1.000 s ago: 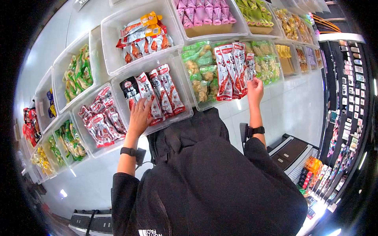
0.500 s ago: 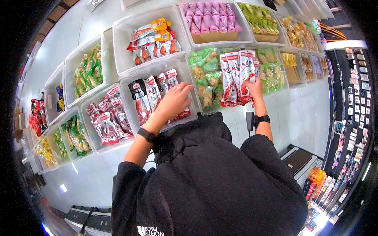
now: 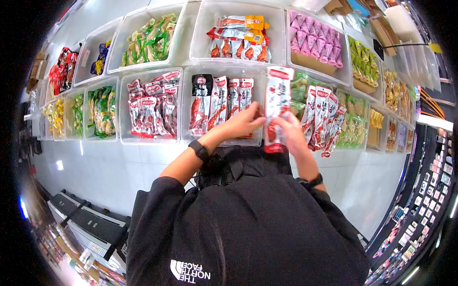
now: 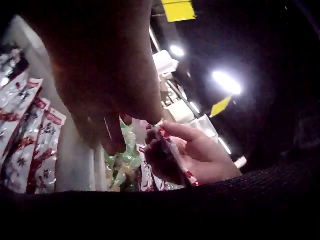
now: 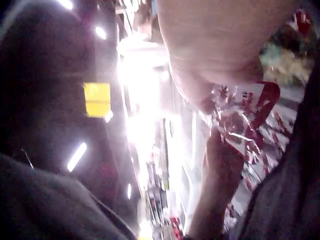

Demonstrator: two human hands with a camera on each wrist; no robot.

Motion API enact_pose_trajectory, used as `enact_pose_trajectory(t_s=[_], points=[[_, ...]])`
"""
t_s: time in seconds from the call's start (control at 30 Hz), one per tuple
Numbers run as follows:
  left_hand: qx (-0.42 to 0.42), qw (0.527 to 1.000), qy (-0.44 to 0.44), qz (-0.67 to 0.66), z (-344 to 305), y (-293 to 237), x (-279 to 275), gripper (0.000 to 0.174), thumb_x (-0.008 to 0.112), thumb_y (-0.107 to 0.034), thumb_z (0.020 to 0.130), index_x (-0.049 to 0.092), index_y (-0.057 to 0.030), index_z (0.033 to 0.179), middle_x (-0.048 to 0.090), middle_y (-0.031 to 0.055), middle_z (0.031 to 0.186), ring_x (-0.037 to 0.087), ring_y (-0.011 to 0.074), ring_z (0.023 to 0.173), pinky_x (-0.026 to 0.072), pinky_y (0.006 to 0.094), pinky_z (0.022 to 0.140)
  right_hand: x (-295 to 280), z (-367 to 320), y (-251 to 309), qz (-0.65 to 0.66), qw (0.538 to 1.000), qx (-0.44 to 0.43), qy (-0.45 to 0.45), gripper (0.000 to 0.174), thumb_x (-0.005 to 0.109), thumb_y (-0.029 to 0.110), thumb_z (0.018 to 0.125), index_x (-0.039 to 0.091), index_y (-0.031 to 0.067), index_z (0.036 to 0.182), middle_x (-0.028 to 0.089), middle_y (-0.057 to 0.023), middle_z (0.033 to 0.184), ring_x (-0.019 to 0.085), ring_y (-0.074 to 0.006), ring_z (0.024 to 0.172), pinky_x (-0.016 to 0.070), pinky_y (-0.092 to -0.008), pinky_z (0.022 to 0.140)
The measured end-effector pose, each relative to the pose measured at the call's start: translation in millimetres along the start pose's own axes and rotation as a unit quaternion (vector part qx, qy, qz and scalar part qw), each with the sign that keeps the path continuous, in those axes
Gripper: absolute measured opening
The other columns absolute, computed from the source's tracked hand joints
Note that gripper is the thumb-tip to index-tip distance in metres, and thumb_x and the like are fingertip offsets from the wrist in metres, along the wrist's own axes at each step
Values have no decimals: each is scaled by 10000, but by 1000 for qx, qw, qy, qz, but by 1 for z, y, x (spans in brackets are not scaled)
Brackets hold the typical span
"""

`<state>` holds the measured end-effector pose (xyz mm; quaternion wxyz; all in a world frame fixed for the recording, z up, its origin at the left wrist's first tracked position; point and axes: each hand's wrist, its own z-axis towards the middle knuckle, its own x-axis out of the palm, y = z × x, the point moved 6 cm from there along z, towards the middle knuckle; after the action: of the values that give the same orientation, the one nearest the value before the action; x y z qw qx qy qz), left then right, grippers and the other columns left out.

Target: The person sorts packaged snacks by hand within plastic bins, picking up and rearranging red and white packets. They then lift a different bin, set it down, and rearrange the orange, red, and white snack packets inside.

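My right hand [image 3: 293, 133] pinches a red-and-white snack packet [image 3: 278, 90] near its lower part, upright over the wall between two bins; the packet is slightly blurred. From the left, my left hand [image 3: 243, 123] reaches across the middle bin [image 3: 223, 69], its fingertips right at the packet's left edge. In the left wrist view, some left fingers [image 4: 114, 142] hang loosely extended. That bin holds a black packet [image 3: 201, 102] and several red-and-white packets [image 3: 218, 102], partly covered by the left hand. More red-and-white packets [image 3: 320, 114] lie over green packets [image 3: 299, 88] beside the right hand.
Left of the middle bin stands a bin of piled red-and-white packets [image 3: 152, 107]. Behind are bins with orange-topped packets [image 3: 241, 35] and pink cones [image 3: 315, 38]. A display rack [image 3: 424, 205] runs along the far right.
The right hand has lifted one packet off the bin with green packets and brought it left. The left hand has moved right from the middle bin's packets toward it. The head view has shifted.
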<state>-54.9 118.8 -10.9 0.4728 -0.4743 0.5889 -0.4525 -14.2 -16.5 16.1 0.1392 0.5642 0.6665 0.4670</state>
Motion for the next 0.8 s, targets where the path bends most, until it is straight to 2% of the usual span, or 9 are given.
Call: enact_pose_trajectory(t_s=[0.07, 0.13, 0.33, 0.4, 0.43, 0.53, 0.57, 0.7, 0.8], points=[[-203, 971, -16, -123, -15, 26, -16, 322, 554, -162, 856, 395, 26, 1063, 580, 157, 908, 570, 187, 841, 464, 331, 735, 4, 33, -35, -43, 999, 26, -6, 215, 590, 73, 821, 547, 34, 1029, 624, -59, 955, 591, -141, 833, 472, -281, 739], [-147, 980, -90, -102, -22, 54, -28, 398, 609, -109, 795, 395, 20, 1105, 582, 125, 871, 569, 175, 806, 466, 319, 664, 9, 53, -57, -86, 995, 52, -20, 217, 610, 70, 804, 556, 32, 1010, 634, -73, 942, 601, -157, 824, 476, -291, 730], [-178, 973, -115, 93, -45, 73, -46, 361, 610, -111, 770, 422, 15, 1052, 590, 173, 866, 603, 287, 810, 473, 384, 678, 26, 81, -100, -120, 981, 152, 26, 194, 584, 58, 819, 542, 13, 1003, 628, -85, 934, 615, -184, 842, 494, -325, 743], [-167, 954, -135, 210, -50, 67, -57, 335, 572, -100, 762, 423, 6, 1044, 577, 186, 901, 581, 351, 823, 464, 440, 694, 15, 104, -119, -155, 978, 139, -1, 165, 620, 54, 789, 573, 5, 939, 644, -84, 883, 610, -173, 776, 487, -319, 684], [-110, 942, -171, 266, -54, 56, -62, 329, 553, -82, 733, 446, -26, 1038, 567, 183, 971, 564, 373, 885, 457, 454, 732, 10, 110, -127, -171, 976, 137, -19, 187, 624, 44, 769, 571, 3, 943, 643, -96, 897, 607, -189, 797, 483, -315, 687], [-74, 901, -146, 403, -54, 51, -72, 332, 565, -75, 708, 479, -59, 1029, 530, 175, 1066, 526, 361, 994, 442, 439, 793, 18, 109, -130, -249, 965, 77, -34, 231, 623, 35, 748, 567, 5, 970, 636, -109, 927, 601, -204, 831, 478, -326, 713], [-33, 906, -142, 396, -56, 44, -73, 350, 564, -81, 701, 504, -59, 1046, 498, 164, 1132, 467, 350, 1099, 418, 433, 858, 18, 110, -132, -262, 962, 59, -42, 288, 628, 39, 721, 559, 9, 999, 628, -119, 960, 595, -215, 861, 469, -346, 747], [27, 890, -127, 438, -58, 49, -71, 429, 569, -80, 700, 497, -49, 1122, 461, 165, 1200, 423, 330, 1160, 389, 425, 918, 7, 123, -141, -280, 958, -3, -68, 345, 649, 68, 695, 540, 17, 1019, 628, -119, 939, 601, -228, 855, 463, -352, 769], [48, 866, -106, 486, -58, 56, -65, 509, 588, -79, 688, 473, -55, 1184, 447, 171, 1236, 407, 327, 1186, 368, 412, 956, 6, 120, -137, -313, 948, 44, -30, 365, 654, 76, 690, 533, 19, 1030, 632, -116, 929, 605, -237, 866, 462, -355, 776]])
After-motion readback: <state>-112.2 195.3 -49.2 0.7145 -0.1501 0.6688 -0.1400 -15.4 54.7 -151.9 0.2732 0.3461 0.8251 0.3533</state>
